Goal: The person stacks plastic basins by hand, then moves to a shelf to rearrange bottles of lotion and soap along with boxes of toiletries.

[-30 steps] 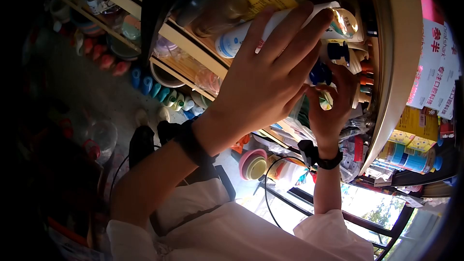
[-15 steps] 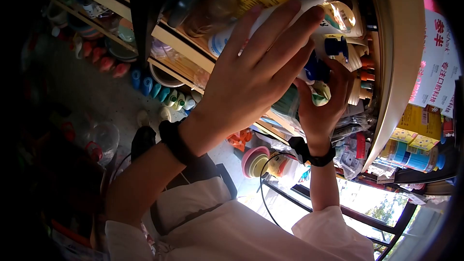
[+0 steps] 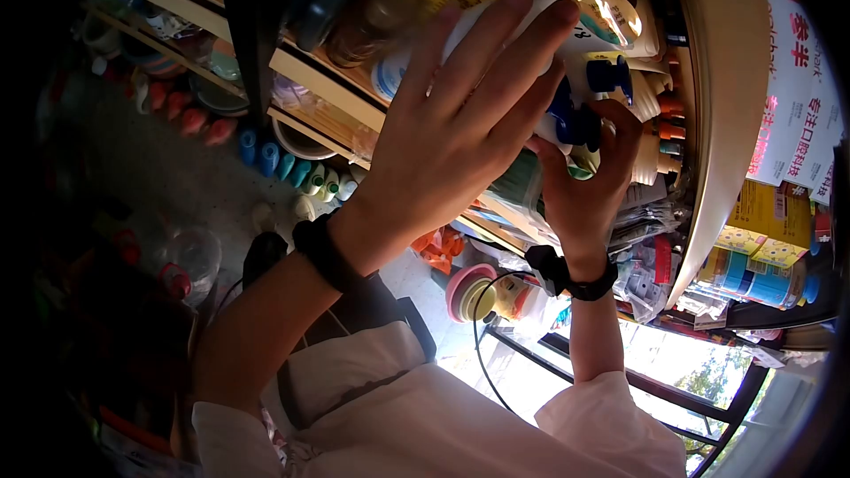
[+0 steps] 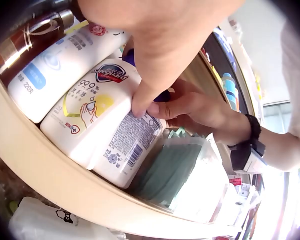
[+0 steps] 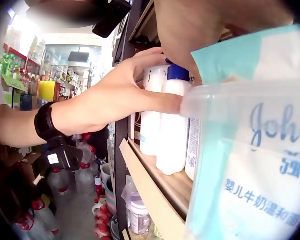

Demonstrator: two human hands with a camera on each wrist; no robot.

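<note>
Fingers straight and spread, my left hand (image 3: 469, 115) lies over white bottles on a shelf. In the left wrist view, its thumb touches the shoulder between a white Safeguard hand soap bottle (image 4: 82, 112) and a second white hand soap bottle (image 4: 127, 150) showing its barcode label. My right hand (image 3: 589, 199) is curled beside a blue pump head (image 3: 575, 121), its thumb and fingers about the top of that second bottle. Another blue pump head (image 3: 606, 75) stands just beyond. A tall white bottle (image 4: 45, 85) leans close beside the Safeguard one, under my left hand.
A clear bin (image 4: 190, 175) with green packs stands beside the soap bottles. The pale shelf edge (image 4: 55, 165) runs along their bases. A Johnson's pouch (image 5: 260, 140) fills the right wrist view's right side. Lower shelves and several floor bottles (image 3: 266, 155) lie to the left.
Both hands have shifted slightly left in the head view, which has also moved a little. The blue pump head shows more between the two hands. My left fingers remain spread.
</note>
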